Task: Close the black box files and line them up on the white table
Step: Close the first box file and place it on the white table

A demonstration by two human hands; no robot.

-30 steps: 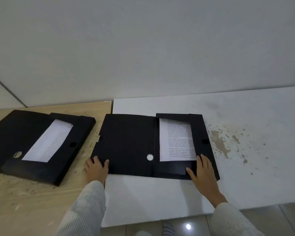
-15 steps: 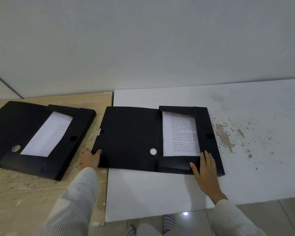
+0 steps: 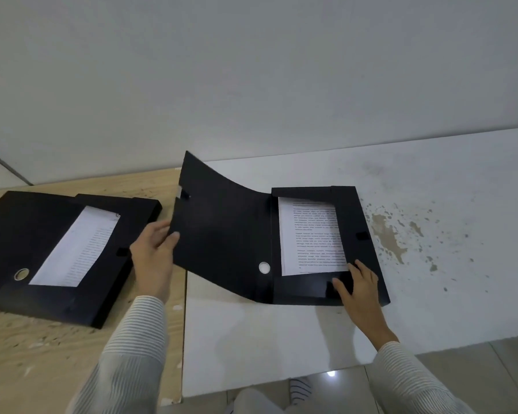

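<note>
An open black box file (image 3: 356,234) lies on the white table (image 3: 431,180), printed paper (image 3: 313,234) showing in its tray. Its wide cover flap (image 3: 222,234) is raised off the table at its left edge and curves upward. My left hand (image 3: 154,258) grips that left edge, thumb on top. My right hand (image 3: 361,286) rests flat on the tray's near right corner, fingers apart. A second open black box file (image 3: 42,252) with paper inside lies at an angle on the wooden table at the left.
The wooden table (image 3: 42,354) abuts the white table's left edge. A grey wall (image 3: 251,70) runs behind both. Brown stains (image 3: 392,237) mark the white table to the right of the file. Tiled floor (image 3: 461,363) and my feet show below the near edge.
My left hand has taken hold of the cover flap's left edge and lifted it up off the table. The right hand has stayed on the tray's near corner.
</note>
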